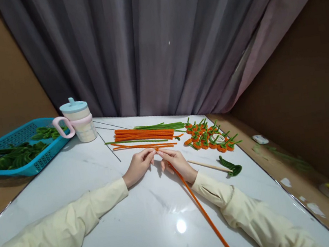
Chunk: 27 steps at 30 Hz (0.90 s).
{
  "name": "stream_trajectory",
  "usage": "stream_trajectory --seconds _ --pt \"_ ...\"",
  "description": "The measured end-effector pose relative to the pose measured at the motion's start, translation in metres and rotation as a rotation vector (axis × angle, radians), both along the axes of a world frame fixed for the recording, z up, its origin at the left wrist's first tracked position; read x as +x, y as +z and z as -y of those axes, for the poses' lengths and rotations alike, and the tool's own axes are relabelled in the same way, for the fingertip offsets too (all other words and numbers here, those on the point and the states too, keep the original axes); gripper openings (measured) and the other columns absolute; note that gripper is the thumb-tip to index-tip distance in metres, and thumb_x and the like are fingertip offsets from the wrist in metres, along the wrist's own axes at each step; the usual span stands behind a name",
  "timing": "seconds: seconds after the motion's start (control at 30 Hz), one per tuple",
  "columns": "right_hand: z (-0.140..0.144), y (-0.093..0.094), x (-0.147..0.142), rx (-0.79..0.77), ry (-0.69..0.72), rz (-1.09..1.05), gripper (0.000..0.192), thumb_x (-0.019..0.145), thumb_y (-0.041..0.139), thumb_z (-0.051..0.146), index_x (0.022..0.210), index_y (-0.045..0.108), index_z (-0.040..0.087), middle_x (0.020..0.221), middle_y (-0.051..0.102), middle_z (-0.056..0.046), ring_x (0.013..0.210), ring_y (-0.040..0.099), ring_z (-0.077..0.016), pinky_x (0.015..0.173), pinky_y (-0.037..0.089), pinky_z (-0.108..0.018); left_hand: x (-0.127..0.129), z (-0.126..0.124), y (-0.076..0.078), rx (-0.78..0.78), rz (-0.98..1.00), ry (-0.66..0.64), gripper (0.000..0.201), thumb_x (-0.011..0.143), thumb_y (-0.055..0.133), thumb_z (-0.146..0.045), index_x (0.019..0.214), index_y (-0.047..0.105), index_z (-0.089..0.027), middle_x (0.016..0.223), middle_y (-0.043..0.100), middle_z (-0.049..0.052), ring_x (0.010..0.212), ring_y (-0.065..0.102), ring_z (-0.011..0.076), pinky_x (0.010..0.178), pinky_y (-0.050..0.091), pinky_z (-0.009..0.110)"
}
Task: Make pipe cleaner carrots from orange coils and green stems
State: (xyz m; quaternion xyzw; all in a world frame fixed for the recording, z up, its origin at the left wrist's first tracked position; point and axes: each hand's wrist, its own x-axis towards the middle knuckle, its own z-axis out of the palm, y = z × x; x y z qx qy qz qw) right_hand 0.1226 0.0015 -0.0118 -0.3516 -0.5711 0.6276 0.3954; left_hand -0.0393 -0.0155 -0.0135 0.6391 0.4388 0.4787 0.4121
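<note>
My left hand point(138, 166) and my right hand point(177, 164) meet fingertip to fingertip on the white table point(104, 215). Both pinch the far end of a long orange pipe cleaner point(202, 210), which runs back past my right wrist toward the near edge. Just beyond my fingers lies a bundle of orange pipe cleaners point(144, 134) with green pipe cleaners point(160, 126) beside it. Right of my right hand rest a thin wooden stick point(209, 166) and a bent green pipe-cleaner piece point(231, 168).
A heap of small orange-and-green pipe-cleaner carrots point(208, 135) with a roll of tape point(217, 138) lies at the back right. A lidded cup with a pink handle point(78, 122) and a blue basket point(10, 169) of green pieces stand left. Grey curtain behind.
</note>
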Motion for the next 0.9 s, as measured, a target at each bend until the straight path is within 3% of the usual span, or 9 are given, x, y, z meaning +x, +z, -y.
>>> stream_trajectory --seconds 0.33,0.57,0.9 --pt "0.0005 -0.0002 0.0002 0.022 0.021 0.010 0.053 0.078 0.062 0.045 0.117 0.061 0.009 0.048 0.060 0.002 0.030 0.035 -0.0041 0.033 0.024 -0.018 -0.0007 0.0009 0.0026 0.118 -0.105 0.047 0.025 0.085 0.049 -0.033 0.072 0.059 -0.015 0.063 0.053 -0.001 0.060 0.048 0.0109 0.057 0.039 0.021" --pt "0.0024 -0.0003 -0.0010 0.049 0.017 0.031 0.047 0.080 0.059 0.044 0.113 0.063 0.011 0.047 0.059 0.003 0.029 0.035 -0.0038 0.034 0.021 -0.018 -0.0015 0.0016 0.0011 0.132 -0.134 0.063 0.026 0.086 0.048 -0.035 0.079 0.062 -0.015 0.066 0.059 -0.001 0.055 0.047 0.0107 0.054 0.039 0.021" --pt "0.0030 -0.0010 -0.0038 0.088 -0.023 0.030 0.041 0.080 0.060 0.045 0.106 0.067 0.013 0.051 0.060 0.003 0.031 0.037 -0.0039 0.035 0.023 -0.018 -0.0006 0.0035 0.0044 0.164 -0.162 0.058 0.027 0.087 0.047 -0.035 0.081 0.063 -0.014 0.076 0.065 0.003 0.069 0.057 0.0147 0.065 0.043 0.023"
